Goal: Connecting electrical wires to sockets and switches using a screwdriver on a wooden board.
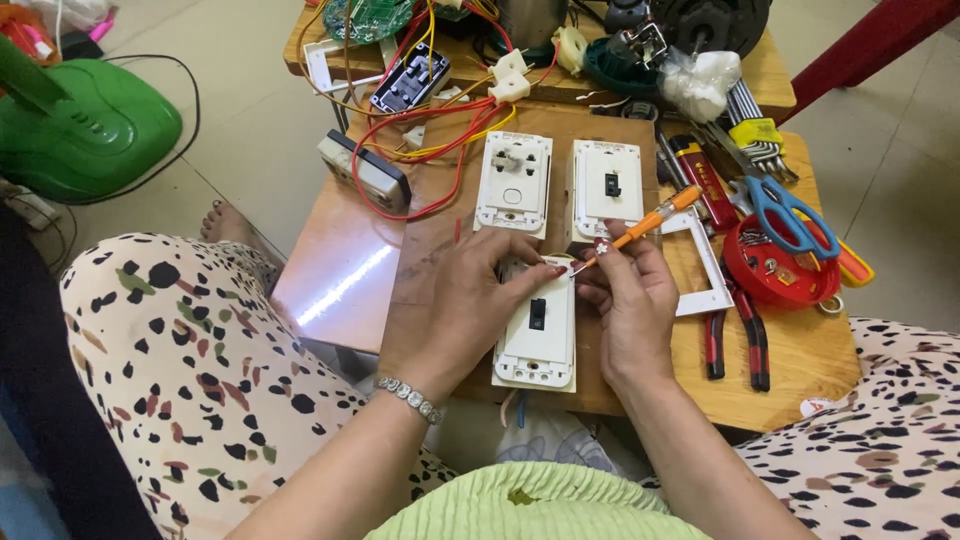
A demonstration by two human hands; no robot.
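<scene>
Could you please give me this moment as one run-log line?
left hand: steadies white switch module | right hand: holds orange screwdriver, tip at module top | surface: wooden table | nearby: red-handled pliers

Low wooden table (pixel 800 350) – white switch plates (pixel 513 183), red-handled pliers (pixel 738 335), blue scissors (pixel 790 213), tangled wires (pixel 440 120) on top.

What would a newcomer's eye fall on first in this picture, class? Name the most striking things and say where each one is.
At the centre, the left hand steadies a white switch plate on the wooden table while the right hand holds an orange screwdriver at its top edge. Behind, red and yellow wires tangle across the table's far side, and blue-handled scissors lie on a red round case at the right.
</scene>
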